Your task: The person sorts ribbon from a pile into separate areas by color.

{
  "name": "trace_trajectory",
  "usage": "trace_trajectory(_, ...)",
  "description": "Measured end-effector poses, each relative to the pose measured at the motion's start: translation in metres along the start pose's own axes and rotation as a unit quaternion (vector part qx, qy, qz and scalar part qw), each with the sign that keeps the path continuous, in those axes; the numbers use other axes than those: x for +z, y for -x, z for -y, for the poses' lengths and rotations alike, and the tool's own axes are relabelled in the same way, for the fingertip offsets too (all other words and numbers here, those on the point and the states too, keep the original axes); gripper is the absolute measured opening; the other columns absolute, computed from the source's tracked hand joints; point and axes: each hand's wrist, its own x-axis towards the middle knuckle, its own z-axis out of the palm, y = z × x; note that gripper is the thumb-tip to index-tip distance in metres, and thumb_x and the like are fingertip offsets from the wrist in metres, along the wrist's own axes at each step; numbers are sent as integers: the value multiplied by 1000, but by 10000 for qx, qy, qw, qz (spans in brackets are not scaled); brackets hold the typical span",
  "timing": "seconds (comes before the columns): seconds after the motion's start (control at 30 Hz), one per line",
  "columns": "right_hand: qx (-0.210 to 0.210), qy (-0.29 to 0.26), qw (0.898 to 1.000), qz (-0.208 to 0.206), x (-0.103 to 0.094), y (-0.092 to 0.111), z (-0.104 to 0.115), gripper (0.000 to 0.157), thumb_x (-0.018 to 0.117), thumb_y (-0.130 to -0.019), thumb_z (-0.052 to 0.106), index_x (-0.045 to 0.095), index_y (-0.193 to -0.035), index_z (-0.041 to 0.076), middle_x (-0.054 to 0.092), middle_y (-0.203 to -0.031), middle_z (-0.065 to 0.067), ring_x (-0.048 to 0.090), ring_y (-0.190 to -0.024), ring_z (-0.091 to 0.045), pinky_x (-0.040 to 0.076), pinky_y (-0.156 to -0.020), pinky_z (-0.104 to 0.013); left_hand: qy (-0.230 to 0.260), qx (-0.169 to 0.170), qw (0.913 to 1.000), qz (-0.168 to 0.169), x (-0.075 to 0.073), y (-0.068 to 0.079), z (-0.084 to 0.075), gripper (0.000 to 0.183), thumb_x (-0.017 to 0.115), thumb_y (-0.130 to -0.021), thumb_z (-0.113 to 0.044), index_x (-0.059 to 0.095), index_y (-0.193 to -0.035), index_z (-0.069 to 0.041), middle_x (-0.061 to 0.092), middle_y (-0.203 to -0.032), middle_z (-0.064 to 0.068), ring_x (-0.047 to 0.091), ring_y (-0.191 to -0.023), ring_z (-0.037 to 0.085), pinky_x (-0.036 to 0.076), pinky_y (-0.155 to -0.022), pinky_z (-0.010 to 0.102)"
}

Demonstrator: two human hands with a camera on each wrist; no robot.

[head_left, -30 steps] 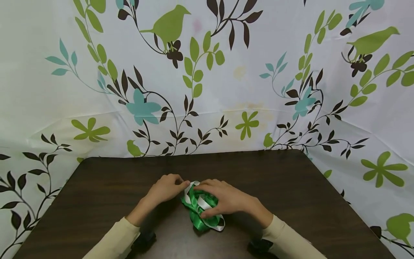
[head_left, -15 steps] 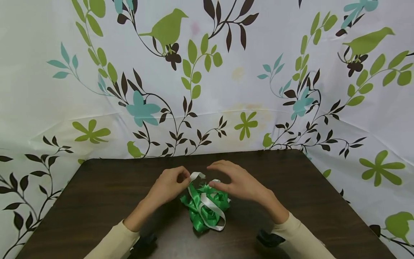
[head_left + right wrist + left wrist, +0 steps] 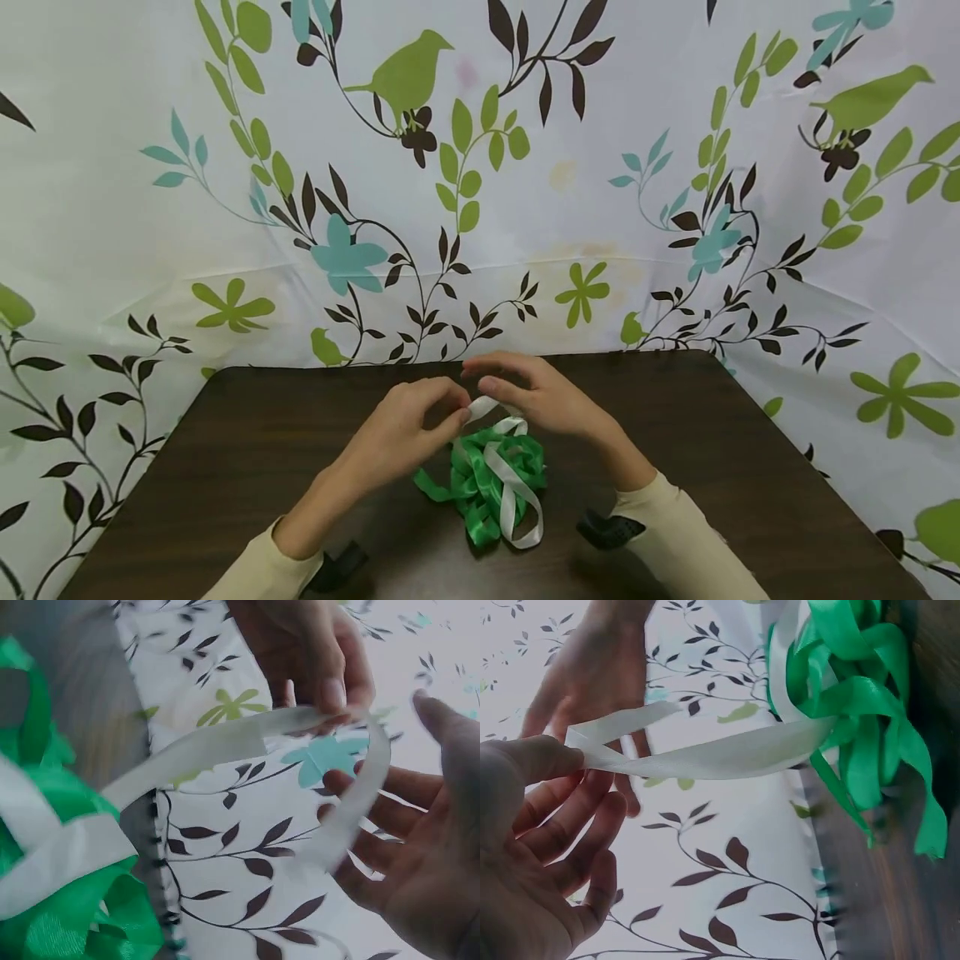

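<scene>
My left hand [image 3: 393, 425] pinches a white ribbon [image 3: 727, 754] between thumb and index finger, a short way from its loose end. From that pinch the ribbon runs down into a tangled heap of green ribbon [image 3: 480, 521] on the table, with more white strands looped across it. In the right wrist view, the loose end [image 3: 352, 814] bends over and hangs in front of my right hand [image 3: 420, 862], whose fingers are spread and not closed round it. Both hands are raised at the far side of the heap.
The heap lies on a dark wooden table [image 3: 300, 433]. Behind the table hangs a white cloth [image 3: 540, 183] printed with birds, leaves and flowers. Each wrist carries a black device, such as the one at the right sleeve [image 3: 611, 529].
My left hand has lifted the white ribbon's end up from the heap and shifted right. My right hand has let go of the heap, risen and come near the ribbon end.
</scene>
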Motion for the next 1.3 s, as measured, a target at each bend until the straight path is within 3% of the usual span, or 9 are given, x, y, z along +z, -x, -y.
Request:
trace_trajectory(0.13, 472, -1028, 9929, 364, -6, 1, 6, 25, 51, -96, 28, 60, -117, 15, 61, -110, -5, 57, -99, -21, 46, -82, -41, 56, 165, 9998, -40, -1, 0, -5, 7, 61, -91, -21, 63, -97, -22, 61, -91, -15, 57, -83, 0, 47, -68, 27)
trace_trajectory(0.27, 437, -1603, 9835, 717, -7, 4, 1, 16, 57, -93, 18, 64, -105, 8, 63, -92, -12, 58, -81, -28, 49, -70, -42, 59, 135, 9998, -97, -3, 1, -8, 8, 61, -91, -20, 63, -98, -21, 62, -93, -14, 57, -87, 1, 48, -70, 28)
trace_trajectory(0.43, 354, -2257, 9698, 855, -3, 6, -14, 12, 60, -91, 9, 63, -102, 5, 61, -89, -18, 55, -80, -34, 48, -70, -44, 366, -58, 9993, -58, 1, 5, -7, 11, 60, -92, -23, 61, -103, -24, 62, -94, -14, 58, -87, 3, 48, -71, 30)
trace_trajectory(0.67, -68, -2541, 9661, 451, -6, 9, -7, 12, 60, -89, 4, 62, -101, 1, 59, -95, -22, 54, -83, -39, 47, -72, -48, 1016, -366, 9937, 283, 8, 3, 0, 17, 59, -92, -27, 59, -108, -26, 61, -99, -12, 57, -93, 7, 47, -77, 35)
trace_trajectory(0.93, -192, -2474, 9683, -270, -13, 14, 10, 12, 59, -89, 0, 63, -101, 1, 59, -93, -21, 58, -81, -33, 46, -76, -51, 1299, -135, 9908, 354, 19, 2, 7, 17, 61, -91, -26, 60, -107, -23, 60, -101, -7, 57, -92, 9, 48, -72, 34)
trace_trajectory(1.1, -231, -2507, 9666, -485, -15, 15, 14, 13, 58, -90, -1, 63, -102, -1, 60, -92, -22, 60, -81, -32, 46, -76, -51, 1473, -228, 9882, 346, 25, 2, 6, 15, 60, -91, -25, 61, -106, -25, 59, -103, -4, 57, -90, 10, 49, -70, 33)
trace_trajectory(1.3, -369, -2324, 9672, -960, -21, 15, 15, 10, 60, -89, 3, 63, -98, -1, 58, -89, -22, 55, -81, -36, 46, -73, -46, 1856, -310, 9817, 279, 13, 0, -4, 12, 55, -94, -17, 64, -101, -18, 63, -97, -4, 58, -84, 17, 48, -69, 36)
